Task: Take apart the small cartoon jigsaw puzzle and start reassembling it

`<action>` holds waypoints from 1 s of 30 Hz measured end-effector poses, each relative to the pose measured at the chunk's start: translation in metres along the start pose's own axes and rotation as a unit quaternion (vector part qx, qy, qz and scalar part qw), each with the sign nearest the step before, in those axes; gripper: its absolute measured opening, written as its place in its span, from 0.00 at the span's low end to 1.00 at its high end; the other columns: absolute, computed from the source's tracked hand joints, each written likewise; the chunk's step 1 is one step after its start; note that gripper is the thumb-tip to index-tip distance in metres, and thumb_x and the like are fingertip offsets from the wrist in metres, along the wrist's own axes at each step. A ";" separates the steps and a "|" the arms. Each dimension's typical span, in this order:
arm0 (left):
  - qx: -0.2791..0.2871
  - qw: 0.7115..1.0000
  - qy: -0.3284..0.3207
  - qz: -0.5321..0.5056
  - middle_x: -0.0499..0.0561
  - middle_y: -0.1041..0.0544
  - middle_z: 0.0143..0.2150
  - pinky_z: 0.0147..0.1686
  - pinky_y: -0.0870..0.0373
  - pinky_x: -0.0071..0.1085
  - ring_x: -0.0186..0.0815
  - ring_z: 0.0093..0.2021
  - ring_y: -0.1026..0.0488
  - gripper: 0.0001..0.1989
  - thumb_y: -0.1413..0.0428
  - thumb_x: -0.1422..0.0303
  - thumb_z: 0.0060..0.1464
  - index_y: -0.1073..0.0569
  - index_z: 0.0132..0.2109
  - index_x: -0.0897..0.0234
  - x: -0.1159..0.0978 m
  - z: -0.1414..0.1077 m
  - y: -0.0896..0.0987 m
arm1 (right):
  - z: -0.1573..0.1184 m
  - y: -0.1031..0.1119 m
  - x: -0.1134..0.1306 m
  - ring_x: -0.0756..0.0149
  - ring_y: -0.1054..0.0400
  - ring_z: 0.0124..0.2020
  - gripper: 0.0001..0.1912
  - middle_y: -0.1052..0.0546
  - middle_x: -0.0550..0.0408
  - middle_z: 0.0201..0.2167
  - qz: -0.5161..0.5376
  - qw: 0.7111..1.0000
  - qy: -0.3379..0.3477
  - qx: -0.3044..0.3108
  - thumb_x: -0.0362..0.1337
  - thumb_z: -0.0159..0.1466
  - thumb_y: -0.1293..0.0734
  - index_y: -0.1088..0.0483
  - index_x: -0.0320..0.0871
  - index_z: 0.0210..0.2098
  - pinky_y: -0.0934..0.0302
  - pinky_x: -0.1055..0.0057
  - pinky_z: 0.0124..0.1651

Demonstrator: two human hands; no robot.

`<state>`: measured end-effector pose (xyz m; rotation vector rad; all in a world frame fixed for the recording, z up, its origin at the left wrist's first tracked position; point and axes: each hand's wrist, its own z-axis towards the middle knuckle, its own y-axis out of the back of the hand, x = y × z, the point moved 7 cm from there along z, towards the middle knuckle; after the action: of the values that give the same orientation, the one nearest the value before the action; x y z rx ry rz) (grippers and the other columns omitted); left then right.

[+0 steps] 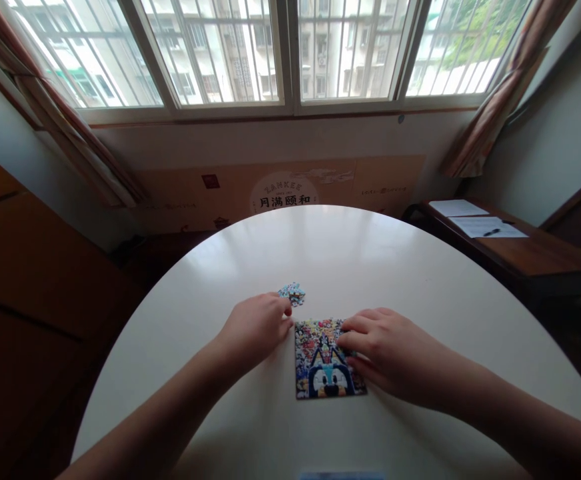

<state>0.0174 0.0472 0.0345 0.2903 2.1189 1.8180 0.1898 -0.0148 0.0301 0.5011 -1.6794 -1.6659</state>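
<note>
A square jigsaw puzzle [326,380] lies flat on the white round table in front of me, with a blue cartoon dog's face at its lower part and a crowded colourful pattern above. My right hand [388,350] rests at its right edge, fingers spread and fingertips on the picture, covering its upper right side. Just beyond the puzzle, to the left, is a small heap of loose puzzle pieces [294,292]. Beside that heap my left hand [259,323] is curled, thumb and fingertips close together; whatever sits between them is hidden.
The round table [195,413] fills the near space, and a blue-edged object [341,476] shows at the bottom border. To the right, a wooden desk [545,257] holds papers [488,227] and pens. Behind stand a printed cardboard panel [340,183] and barred windows.
</note>
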 end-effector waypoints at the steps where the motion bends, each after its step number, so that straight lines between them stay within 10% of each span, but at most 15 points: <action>1: -0.008 1.000 0.001 -0.004 0.51 0.19 0.46 0.38 0.30 0.34 0.43 0.43 0.23 0.09 0.45 0.67 0.60 0.20 0.42 0.59 -0.001 0.001 0.000 | 0.000 0.000 -0.002 0.55 0.28 0.44 0.07 0.21 0.51 0.42 -0.001 1.000 -0.003 -0.003 0.35 0.67 0.35 0.25 0.46 0.43 0.35 0.52 0.50; 12: -0.027 0.998 -0.054 -0.015 0.50 0.19 0.42 0.38 0.30 0.35 0.42 0.41 0.22 0.08 0.44 0.67 0.59 0.19 0.39 0.58 -0.015 -0.001 -0.010 | 0.006 -0.029 0.015 0.49 0.44 0.69 0.29 0.38 0.47 0.69 0.032 0.995 0.087 -0.022 0.37 0.68 0.35 0.38 0.43 0.67 0.49 0.46 0.70; 30: -0.025 0.997 -0.042 -0.066 0.49 0.18 0.39 0.40 0.30 0.36 0.42 0.40 0.23 0.06 0.44 0.70 0.58 0.21 0.37 0.58 -0.016 0.000 -0.011 | 0.005 -0.026 0.017 0.47 0.39 0.66 0.30 0.35 0.46 0.68 0.051 0.995 0.087 0.011 0.39 0.67 0.34 0.37 0.43 0.67 0.47 0.45 0.69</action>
<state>0.0324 0.0396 0.0253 0.2063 1.9827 1.7497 0.1694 -0.0254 0.0091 0.5462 -1.5717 -1.4881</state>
